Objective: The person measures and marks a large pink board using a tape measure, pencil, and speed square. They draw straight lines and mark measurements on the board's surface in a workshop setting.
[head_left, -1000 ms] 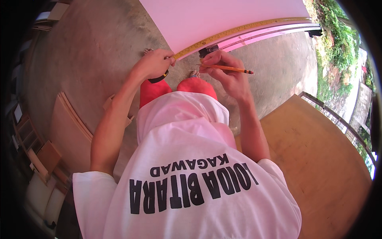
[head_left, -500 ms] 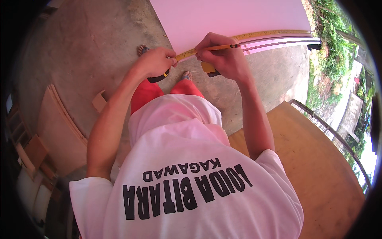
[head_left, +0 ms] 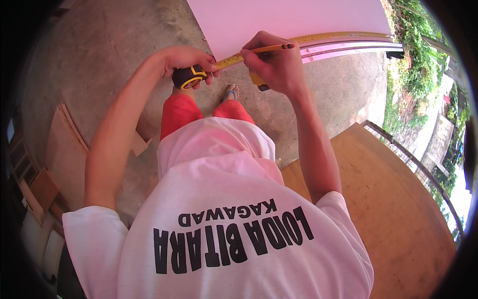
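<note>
My left hand [head_left: 188,57] is wrapped around a black and yellow tape measure [head_left: 189,78] at the near left corner of a large pale pink-white board [head_left: 294,17]. From there the yellow tape blade [head_left: 338,36] runs right along the board's near edge. My right hand [head_left: 279,62] is closed over that edge, with an orange pencil [head_left: 273,48] lying across its fingers, its dark end pointing right. Below the same hand shows part of a yellow and black object [head_left: 257,81], mostly hidden by the palm, so its kind is unclear.
Strips [head_left: 348,46] run along the board's near edge. A brown wooden sheet [head_left: 378,199] lies at the lower right beside a dark metal rail [head_left: 418,167]. Wooden panels [head_left: 64,142] and offcuts lean at the left. My sandalled foot [head_left: 230,92] rests on the concrete floor [head_left: 114,65].
My left hand has turned and shifted left, bringing the tape measure's case into fuller view. My right hand, with the pencil, has moved slightly left and up.
</note>
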A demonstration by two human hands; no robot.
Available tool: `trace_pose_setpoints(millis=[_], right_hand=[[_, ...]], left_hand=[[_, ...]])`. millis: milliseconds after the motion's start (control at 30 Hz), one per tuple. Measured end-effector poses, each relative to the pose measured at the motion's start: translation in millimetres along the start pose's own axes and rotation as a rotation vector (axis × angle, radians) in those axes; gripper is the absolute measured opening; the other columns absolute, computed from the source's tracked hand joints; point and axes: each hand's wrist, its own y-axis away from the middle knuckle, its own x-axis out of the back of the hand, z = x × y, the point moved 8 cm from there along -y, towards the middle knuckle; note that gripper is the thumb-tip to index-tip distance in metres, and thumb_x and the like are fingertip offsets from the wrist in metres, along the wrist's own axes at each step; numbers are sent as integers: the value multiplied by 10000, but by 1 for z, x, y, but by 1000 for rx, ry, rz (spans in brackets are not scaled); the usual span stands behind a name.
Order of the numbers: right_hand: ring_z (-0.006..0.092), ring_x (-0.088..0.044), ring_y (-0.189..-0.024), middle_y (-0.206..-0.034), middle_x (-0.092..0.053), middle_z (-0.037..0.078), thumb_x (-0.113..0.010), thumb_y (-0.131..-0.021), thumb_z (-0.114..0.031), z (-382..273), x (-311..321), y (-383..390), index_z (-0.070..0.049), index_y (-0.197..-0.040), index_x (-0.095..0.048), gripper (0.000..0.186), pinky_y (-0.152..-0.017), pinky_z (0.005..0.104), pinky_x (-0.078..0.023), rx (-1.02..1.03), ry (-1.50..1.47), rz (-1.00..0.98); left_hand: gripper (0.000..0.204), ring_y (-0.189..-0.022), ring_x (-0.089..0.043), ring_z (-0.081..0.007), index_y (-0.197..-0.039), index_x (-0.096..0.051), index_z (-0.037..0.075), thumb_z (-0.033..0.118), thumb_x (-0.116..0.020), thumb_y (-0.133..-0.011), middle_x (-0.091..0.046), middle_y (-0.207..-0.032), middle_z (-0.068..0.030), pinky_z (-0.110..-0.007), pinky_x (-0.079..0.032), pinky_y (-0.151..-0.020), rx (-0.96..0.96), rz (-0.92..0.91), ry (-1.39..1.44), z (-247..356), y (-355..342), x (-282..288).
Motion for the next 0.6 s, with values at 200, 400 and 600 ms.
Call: trace_pose_setpoints(millis=[200,400,600], right_hand=[[91,-694,-694,-748,-723,32,-758,-937,-108,-2,-2,1,-12,-932,-727,101,-626,263,-550,2,5,0],[86,-697,-700,-756,-730,35,-765,-933,-103,-2,-4,1,-11,-933,-729,99,-628,251,-548,11,34,30],[82,-677,-667,-744,-721,27,-776,-926,-102,-6,-4,1,-4,-925,-729,108,-610,249,-535,40,43,39]], left_hand=[[318,-905,-721,-141,-1253,-645,-8,210,-658,-1022,-715,-1097,-72,-327,-632,-682,-24,-45,96,1,-3,1],[370,-971,-734,-144,-1322,-626,-21,211,-649,-1035,-722,-1211,-90,-338,-637,-691,-9,-28,126,-3,-7,4],[365,-897,-737,-154,-1263,-656,-43,235,-659,-1028,-763,-1109,-140,-298,-622,-669,-11,-40,130,5,1,0]])
